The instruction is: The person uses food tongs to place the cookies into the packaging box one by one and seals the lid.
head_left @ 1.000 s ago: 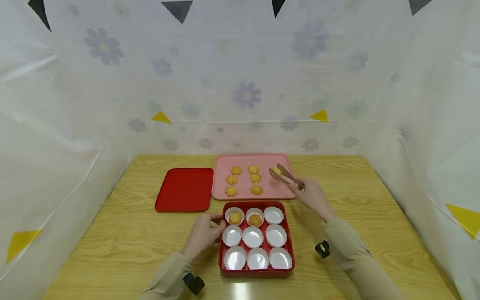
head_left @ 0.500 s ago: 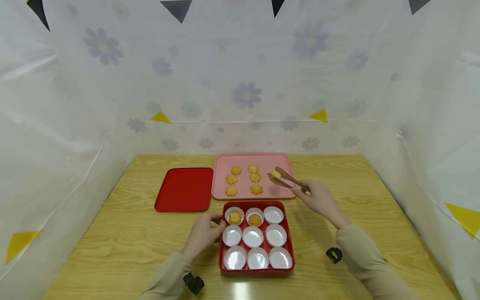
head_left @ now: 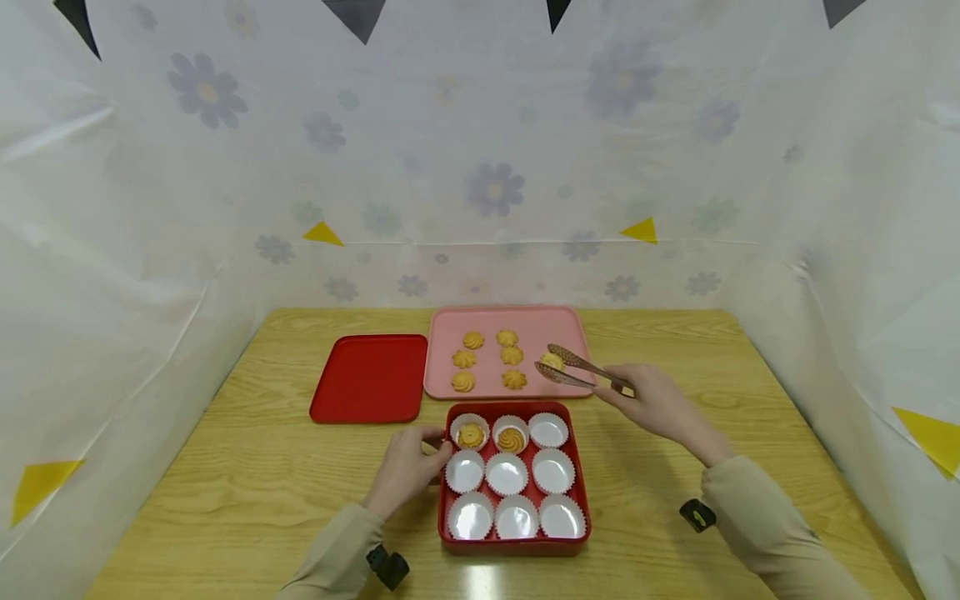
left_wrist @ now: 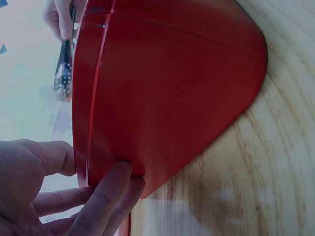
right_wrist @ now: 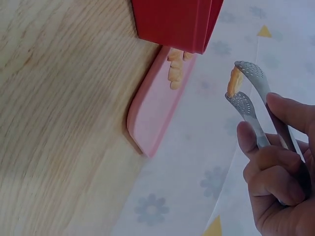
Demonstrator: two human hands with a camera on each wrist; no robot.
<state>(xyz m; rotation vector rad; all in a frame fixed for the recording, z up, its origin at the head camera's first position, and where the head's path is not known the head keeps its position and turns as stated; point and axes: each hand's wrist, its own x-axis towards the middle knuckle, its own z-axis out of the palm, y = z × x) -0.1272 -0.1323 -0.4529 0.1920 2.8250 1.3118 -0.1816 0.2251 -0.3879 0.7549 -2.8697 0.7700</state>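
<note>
My right hand (head_left: 660, 404) grips a pair of perforated metal tongs (head_left: 592, 369). Between the tong tips is a swirled butter cookie (right_wrist: 235, 81), lifted over the front right part of the pink tray (head_left: 551, 322). At the left side of the red box (head_left: 514, 547), my left hand (head_left: 408, 467) holds its rim, thumb at the top edge and fingers against the outer wall (left_wrist: 162, 98). White paper cups (head_left: 506, 474) stand in three rows in the box. Two cups of the back row hold a cookie each, one at left (head_left: 471, 434) and one in the middle (head_left: 511, 440).
Several more cookies (head_left: 512, 355) lie in two columns on the pink tray. The red lid (head_left: 369, 379) lies flat on the wooden table (head_left: 285, 492), left of that tray. A flower-patterned white sheet (head_left: 495, 142) encloses the table at the back and sides.
The right hand has drawn back toward me and to the right, carrying the tongs and cookie closer to the pink tray's front edge. My left hand stays at the box.
</note>
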